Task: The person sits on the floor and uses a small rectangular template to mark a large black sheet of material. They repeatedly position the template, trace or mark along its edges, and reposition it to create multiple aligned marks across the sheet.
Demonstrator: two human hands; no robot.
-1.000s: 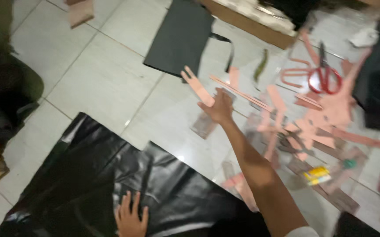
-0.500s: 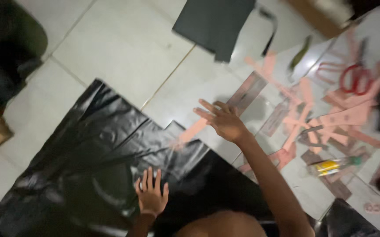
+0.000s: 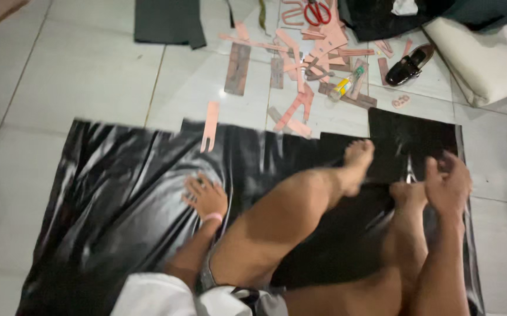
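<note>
The person sits on a white tiled floor (image 3: 89, 76) with a large glossy black sheet (image 3: 113, 199) spread under them. The left hand (image 3: 206, 198) lies flat on the sheet, fingers spread and open, holding nothing, a pale band at its wrist. The right hand (image 3: 448, 184) hovers at the right side of the sheet with its fingers loosely curled around a small metal tool (image 3: 410, 171); whether it truly grips the tool cannot be told. Both bare legs stretch forward over the sheet, one foot (image 3: 357, 157) resting on a flatter, darker black panel (image 3: 411, 137) that overlaps the sheet's far right corner.

The sheet's far edge runs roughly straight across the tiles, with a notch near the middle, where a forked pink strip (image 3: 209, 126) lies half on the sheet and half on the floor. Its left edge ends short of the frame, leaving bare tile beyond it. Past the far edge sits a scatter of pink paper strips (image 3: 300, 52), red-handled scissors (image 3: 317, 11), a small glue tube (image 3: 346, 85), and a dark grey sheet (image 3: 168, 20). A black shoe (image 3: 408, 65) and a white cushion (image 3: 487, 52) crowd the far right.
</note>
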